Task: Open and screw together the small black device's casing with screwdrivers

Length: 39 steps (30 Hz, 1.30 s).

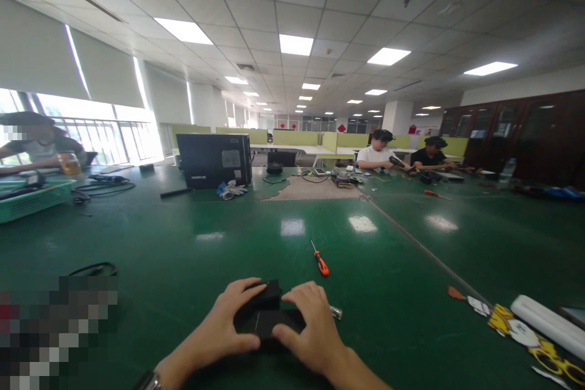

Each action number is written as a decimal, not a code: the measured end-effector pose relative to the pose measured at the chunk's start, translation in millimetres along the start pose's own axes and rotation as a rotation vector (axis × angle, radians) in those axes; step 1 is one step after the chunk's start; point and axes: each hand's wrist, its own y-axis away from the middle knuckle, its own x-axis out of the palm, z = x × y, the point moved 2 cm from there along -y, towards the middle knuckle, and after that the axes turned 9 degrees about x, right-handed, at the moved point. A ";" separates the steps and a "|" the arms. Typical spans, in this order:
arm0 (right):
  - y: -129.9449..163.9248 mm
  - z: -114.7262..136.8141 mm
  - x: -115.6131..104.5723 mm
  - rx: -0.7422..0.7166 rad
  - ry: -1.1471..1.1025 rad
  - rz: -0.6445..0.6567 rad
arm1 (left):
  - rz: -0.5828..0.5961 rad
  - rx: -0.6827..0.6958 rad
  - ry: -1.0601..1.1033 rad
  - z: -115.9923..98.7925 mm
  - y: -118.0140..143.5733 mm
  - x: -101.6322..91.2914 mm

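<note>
Near the front edge of the green table, two black box-shaped parts lie close together between my hands. My left hand (228,317) curls around their left side, its fingertips on the farther black block (273,292) and its thumb by the left edge of the nearer black box (276,319). From the right, my right hand (315,329) grips the nearer box between thumb and fingers. I cannot tell whether the two parts are joined. Beyond the hands lies an orange-and-black screwdriver (322,263), its shaft pointing away. A small shiny metal cylinder (336,312) sits right beside my right hand.
A black computer case (212,161) stands farther back, with gloves (231,190) before it. At left are a green basket (34,204) and cables (103,186). Scissors with yellow handles (555,362) lie at right. Two people sit at far right, another at far left.
</note>
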 end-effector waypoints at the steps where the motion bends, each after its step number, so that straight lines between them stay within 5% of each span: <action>1: -2.3 -2.9 -3.8 0.022 -0.051 -0.046 | 0.017 0.003 0.002 -1.4 1.0 1.0; 10: -14.9 -47.5 -19.3 0.260 -0.296 -0.220 | 0.036 -0.007 -0.005 -12.5 -0.4 2.4; 23: -22.0 -68.8 -25.1 0.429 -0.352 -0.322 | -0.016 -0.013 0.009 -17.7 -1.4 1.0; 39: -22.9 -79.4 -22.4 0.441 -0.390 -0.280 | -0.051 0.079 -0.013 -4.3 1.2 5.5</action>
